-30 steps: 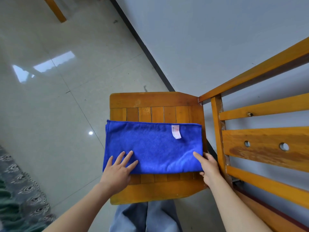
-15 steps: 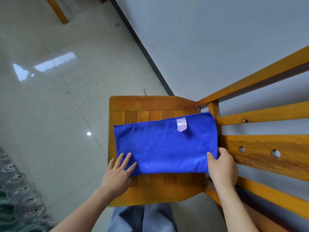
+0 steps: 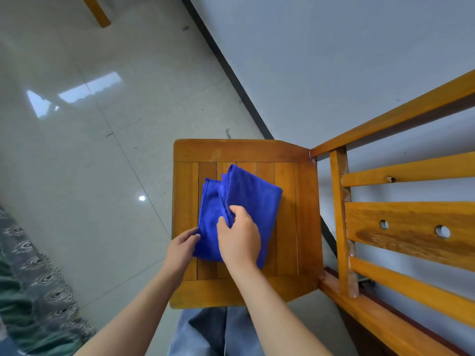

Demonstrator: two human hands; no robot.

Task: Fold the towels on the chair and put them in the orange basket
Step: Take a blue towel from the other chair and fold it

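A blue towel lies on the wooden chair seat, folded over itself toward the left. My right hand pinches the towel's folded-over edge near its middle, with the flap still raised. My left hand holds the towel's near left corner between thumb and fingers. The orange basket is out of view.
The chair's slatted backrest rises at the right, against a grey wall. Glossy tiled floor spreads to the left. A patterned grey-green cloth lies at the lower left. A wooden leg stands at the top.
My right hand has carried the towel's right end across to the left, folding it in half. My left hand has shifted from pressing flat to gripping the left corner.
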